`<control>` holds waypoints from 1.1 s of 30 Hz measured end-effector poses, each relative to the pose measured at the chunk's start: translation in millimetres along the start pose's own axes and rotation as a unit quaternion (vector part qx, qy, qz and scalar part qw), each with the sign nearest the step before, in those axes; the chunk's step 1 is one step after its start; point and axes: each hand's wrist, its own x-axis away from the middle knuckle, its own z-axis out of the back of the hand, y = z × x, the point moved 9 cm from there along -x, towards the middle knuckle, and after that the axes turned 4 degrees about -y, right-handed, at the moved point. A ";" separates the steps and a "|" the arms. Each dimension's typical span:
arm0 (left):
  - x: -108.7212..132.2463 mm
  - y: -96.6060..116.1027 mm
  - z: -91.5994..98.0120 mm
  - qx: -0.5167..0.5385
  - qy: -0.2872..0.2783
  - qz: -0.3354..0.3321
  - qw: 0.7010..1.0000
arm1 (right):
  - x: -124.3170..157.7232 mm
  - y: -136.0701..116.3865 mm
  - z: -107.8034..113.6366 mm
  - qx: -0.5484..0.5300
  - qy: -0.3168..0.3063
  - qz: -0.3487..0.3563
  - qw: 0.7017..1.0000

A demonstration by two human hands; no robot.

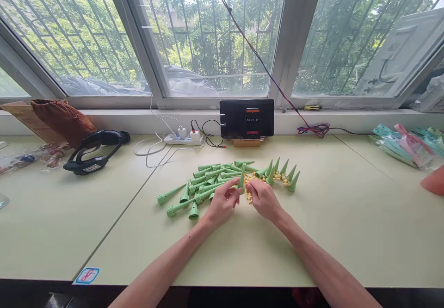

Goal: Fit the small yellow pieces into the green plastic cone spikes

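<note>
My left hand [222, 202] is closed around the base of a green plastic cone [242, 176], its tip pointing up. Just to the right, the fingers of my right hand [266, 200] are pinched together close to that cone; whatever they grip is too small or hidden to make out. Between and behind my hands lies a heap of small yellow pieces [249, 198], partly covered by the fingers. Several long green spikes [182, 206] with ribbed caps lie piled on the left. At the right, several green cones [292, 182] stand tip up with yellow pieces around them.
A black tablet [229, 119] and a phone showing a timer [252, 122] stand behind the pile. Left are a power strip [173, 139], black headset [93, 163] and brown pouch [62, 120]. Bagged teal and pink items [405, 146] lie far right, beyond coiled wire [317, 130].
</note>
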 end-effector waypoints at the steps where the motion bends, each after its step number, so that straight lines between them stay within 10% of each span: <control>1: 0.1 0.5 -0.2 -0.002 0.000 0.001 1.000 | 0.0 0.5 -0.8 0.000 -0.003 -0.002 1.000; 33: -1.9 6.4 -3.5 0.100 -0.004 0.042 0.994 | 0.7 -6.9 12.7 -0.090 0.042 0.013 0.995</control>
